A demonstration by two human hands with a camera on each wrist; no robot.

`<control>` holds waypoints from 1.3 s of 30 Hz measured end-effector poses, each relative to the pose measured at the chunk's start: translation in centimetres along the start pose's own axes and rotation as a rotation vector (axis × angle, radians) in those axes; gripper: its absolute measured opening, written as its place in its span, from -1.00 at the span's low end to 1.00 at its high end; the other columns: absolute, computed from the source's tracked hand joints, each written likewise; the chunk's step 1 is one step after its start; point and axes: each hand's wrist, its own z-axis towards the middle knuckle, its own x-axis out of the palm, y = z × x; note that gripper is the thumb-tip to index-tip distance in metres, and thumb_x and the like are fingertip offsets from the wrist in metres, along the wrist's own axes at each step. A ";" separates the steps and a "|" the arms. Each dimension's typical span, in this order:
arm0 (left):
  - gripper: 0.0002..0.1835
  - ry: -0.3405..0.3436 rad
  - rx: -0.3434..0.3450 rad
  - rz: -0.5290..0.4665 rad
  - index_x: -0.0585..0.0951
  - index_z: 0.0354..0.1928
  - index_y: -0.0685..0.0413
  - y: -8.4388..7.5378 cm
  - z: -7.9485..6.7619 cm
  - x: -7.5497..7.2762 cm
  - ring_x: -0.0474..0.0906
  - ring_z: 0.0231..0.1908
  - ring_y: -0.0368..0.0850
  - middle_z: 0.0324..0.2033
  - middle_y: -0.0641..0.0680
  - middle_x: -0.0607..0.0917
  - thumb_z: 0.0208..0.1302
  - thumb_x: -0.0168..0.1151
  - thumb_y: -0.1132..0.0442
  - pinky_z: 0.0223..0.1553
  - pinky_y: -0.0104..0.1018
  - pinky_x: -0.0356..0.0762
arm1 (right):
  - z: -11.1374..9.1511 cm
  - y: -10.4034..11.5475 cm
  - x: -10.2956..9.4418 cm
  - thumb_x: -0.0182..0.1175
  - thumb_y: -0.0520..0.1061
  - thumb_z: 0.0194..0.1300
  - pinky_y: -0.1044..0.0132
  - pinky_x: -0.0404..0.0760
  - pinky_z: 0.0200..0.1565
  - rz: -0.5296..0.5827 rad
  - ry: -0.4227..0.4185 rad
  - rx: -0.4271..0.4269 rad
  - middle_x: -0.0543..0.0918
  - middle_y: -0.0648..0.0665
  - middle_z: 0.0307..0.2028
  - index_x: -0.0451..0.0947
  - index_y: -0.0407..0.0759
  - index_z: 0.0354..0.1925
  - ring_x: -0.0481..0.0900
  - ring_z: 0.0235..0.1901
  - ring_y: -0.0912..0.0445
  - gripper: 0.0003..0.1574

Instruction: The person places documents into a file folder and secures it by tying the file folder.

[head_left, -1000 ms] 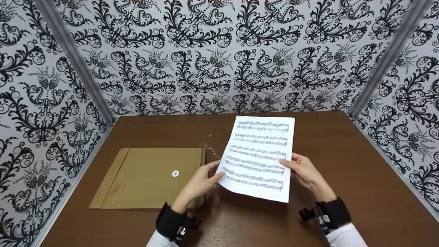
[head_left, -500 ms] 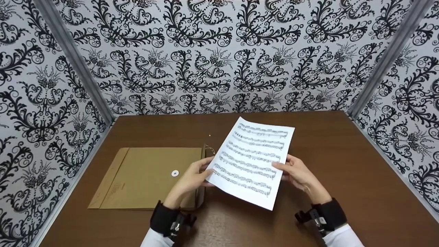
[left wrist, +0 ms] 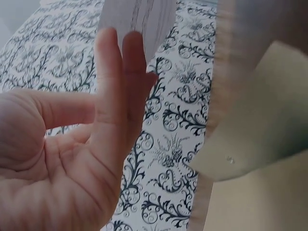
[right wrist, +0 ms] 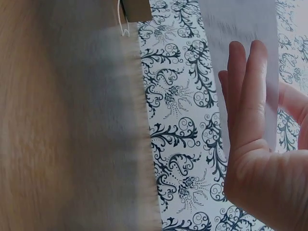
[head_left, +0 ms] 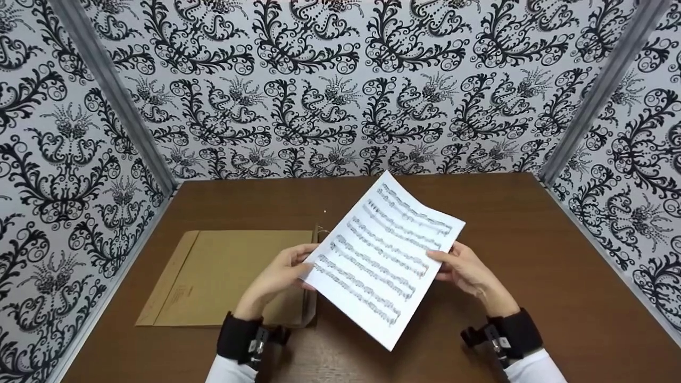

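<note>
Since the earlier frame, the sheet of music (head_left: 378,260) has swung clockwise and my left hand (head_left: 274,276) has drawn it leftward. I pinch it lightly at both side edges, thumb above in the left and likewise in my right hand (head_left: 471,274), tilted over the table (head_left: 532,271), one corner overlapping the brown envelope (head_left: 229,276). I judge I'm mid-turn; continuing calls for even, gentle grips so the paper doesn't buckle. The right wrist view shows straight fingers (right wrist: 255,91) under the sheet, which the head view hides.

White sheet (head_left: 384,260), black staves (head_left: 380,242); tan envelope (head_left: 229,271), perhaps reddish print (head_left: 183,293).
</note>
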 end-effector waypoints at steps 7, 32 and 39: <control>-0.40 0.009 -0.018 0.044 0.33 0.43 0.42 -0.2 -0.6 -1.3 0.70 -0.33 -0.22 -0.04 0.21 0.71 0.32 -0.02 0.49 -0.42 -0.44 0.67 | -0.6 0.7 -0.8 0.16 -0.22 0.49 0.28 0.77 -0.11 -0.006 -0.028 -0.013 0.80 0.13 -0.13 0.43 -0.07 0.20 0.80 -0.14 0.20 -0.64; -0.52 0.028 -0.023 0.093 0.44 0.32 0.48 0.3 -1.4 -3.2 0.68 -0.47 -0.32 -0.28 -0.05 0.77 0.40 0.04 0.42 -0.55 -0.53 0.53 | -0.4 0.3 -2.5 0.15 -0.33 0.44 0.31 0.79 -0.19 -0.083 0.127 0.001 0.77 0.00 -0.14 0.44 -0.13 0.19 0.82 -0.19 0.13 -0.60; -0.51 0.073 -0.023 0.094 0.42 0.32 0.52 0.4 -1.3 -2.9 0.74 -0.39 -0.27 -0.21 0.08 0.79 0.38 0.08 0.44 -0.44 -0.47 0.67 | -0.2 -0.2 -2.5 0.16 -0.31 0.45 0.29 0.78 -0.16 -0.195 0.195 -0.049 0.83 0.02 -0.14 0.54 -0.14 0.16 0.84 -0.18 0.11 -0.66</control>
